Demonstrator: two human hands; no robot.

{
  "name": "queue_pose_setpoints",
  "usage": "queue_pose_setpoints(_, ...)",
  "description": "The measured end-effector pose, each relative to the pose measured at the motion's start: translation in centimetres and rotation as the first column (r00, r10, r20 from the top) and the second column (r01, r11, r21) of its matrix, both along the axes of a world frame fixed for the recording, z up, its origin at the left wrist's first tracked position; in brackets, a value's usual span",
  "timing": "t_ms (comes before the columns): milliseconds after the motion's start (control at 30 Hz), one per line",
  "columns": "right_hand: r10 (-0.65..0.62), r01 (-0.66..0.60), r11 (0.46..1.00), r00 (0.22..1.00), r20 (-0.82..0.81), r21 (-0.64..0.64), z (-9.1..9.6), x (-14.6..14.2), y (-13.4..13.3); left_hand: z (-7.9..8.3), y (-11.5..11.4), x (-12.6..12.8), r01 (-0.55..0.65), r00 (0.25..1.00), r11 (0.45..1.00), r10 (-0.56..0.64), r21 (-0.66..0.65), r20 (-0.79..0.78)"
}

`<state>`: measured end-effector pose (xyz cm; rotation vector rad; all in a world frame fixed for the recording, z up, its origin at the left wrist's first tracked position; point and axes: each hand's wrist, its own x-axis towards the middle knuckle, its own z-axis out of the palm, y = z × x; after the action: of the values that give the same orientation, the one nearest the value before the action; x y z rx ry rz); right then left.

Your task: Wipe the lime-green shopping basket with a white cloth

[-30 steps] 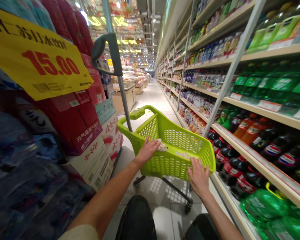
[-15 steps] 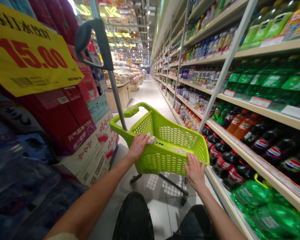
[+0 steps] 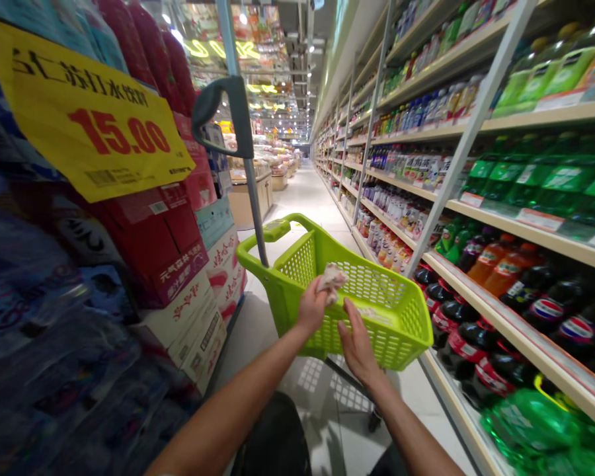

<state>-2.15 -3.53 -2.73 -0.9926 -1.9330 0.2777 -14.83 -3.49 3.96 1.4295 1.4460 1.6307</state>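
Observation:
A green shopping cart (image 3: 297, 337) with perforated basket walls stands in front of me, its grey pole and handle (image 3: 248, 125) rising at the left. My left hand (image 3: 313, 307) is closed around a crumpled, whitish-pink cloth (image 3: 333, 279), held up over the near rim of the basket. Beside it, my right hand (image 3: 357, 344) has its fingers stretched out near the cart's near wall, with nothing in it; whether it touches the wall I cannot tell. Pale specks or marks (image 3: 377, 315) show on the basket's floor.
Shelves (image 3: 520, 211) of bottled drinks run along the right, with large green bottles (image 3: 530, 416) low down. On the left rise stacked drink cartons (image 3: 188, 317) and wrapped bottles under a yellow price sign (image 3: 99, 119). A tiled aisle (image 3: 297, 188) stretches ahead.
My left hand has lifted the cloth from the basket's near side and moved right. My right hand has left the front end of the rim and come left, close to the other hand.

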Motion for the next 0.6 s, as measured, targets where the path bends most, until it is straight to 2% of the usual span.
queue_pose_setpoints(33, 0.032, -0.032, 0.999, 0.998, -0.053, -0.011, 0.8, -1.4, -0.1, 0.1, -0.2, 1.1, 0.092, 0.987, 0.995, -0.085, -0.048, 0.135)
queue_pose_setpoints(67, 0.030, -0.032, 0.999, 0.995, -0.093, -0.014, 1.7, -2.6, -0.1, 0.4, -0.4, 1.7, 0.175, 0.957, 0.984, -0.165, -0.022, 0.237)
queue_pose_setpoints(133, -0.009, 0.011, 1.000, 0.991, -0.137, 0.008, 3.3, -4.2, 0.2, 1.1, -0.9, 1.4, 0.317, 0.909, 0.948, -0.307, 0.010, 0.283)
queue_pose_setpoints(200, -0.030, 0.039, 0.997, 0.989, -0.143, 0.062, 4.8, -5.0, 1.0, 2.0, -1.3, -0.7, 0.324, 0.945, 0.946, -0.322, -0.031, 0.064)
queue_pose_setpoints(267, -0.026, 0.044, 0.991, 0.991, -0.132, 0.130, 6.0, -5.9, 1.9, 2.9, -1.6, -3.8, 0.182, 0.952, 0.980, -0.196, -0.078, -0.235)
queue_pose_setpoints(300, -0.016, 0.036, 0.986, 0.993, -0.120, 0.162, 6.4, -6.4, 2.3, 3.2, -1.7, -5.5, 0.072, 0.918, 0.995, -0.092, -0.067, -0.386)
queue_pose_setpoints(333, -0.002, 0.021, 0.982, 0.995, -0.100, 0.190, 6.6, -7.2, 2.7, 3.3, -1.7, -7.1, -0.025, 0.864, 0.999, 0.000, -0.042, -0.504)
queue_pose_setpoints(367, 0.009, 0.006, 0.978, 0.997, -0.071, 0.210, 6.6, -8.2, 3.0, 3.3, -1.7, -8.5, -0.113, 0.755, 0.994, 0.079, -0.011, -0.651)
queue_pose_setpoints(467, 0.022, -0.037, 0.977, 0.997, 0.074, 0.210, 5.4, -11.4, 3.2, 2.1, -1.7, -11.0, -0.226, 0.363, 0.973, 0.132, 0.051, -0.923)
queue_pose_setpoints(500, 0.014, -0.038, 0.979, 0.992, 0.122, 0.198, 4.7, -12.1, 3.1, 1.6, -1.7, -11.4, -0.230, 0.289, 0.972, 0.121, 0.054, -0.950)
queue_pose_setpoints(533, 0.004, -0.035, 0.981, 0.986, 0.164, 0.188, 3.9, -12.5, 3.1, 1.1, -1.7, -11.5, -0.231, 0.248, 0.971, 0.122, 0.063, -0.961)
queue_pose_setpoints(600, -0.024, -0.018, 0.984, 0.974, 0.227, 0.179, 2.4, -11.7, 3.1, 0.4, -1.7, -11.5, -0.241, 0.217, 0.966, 0.151, 0.097, -0.964)
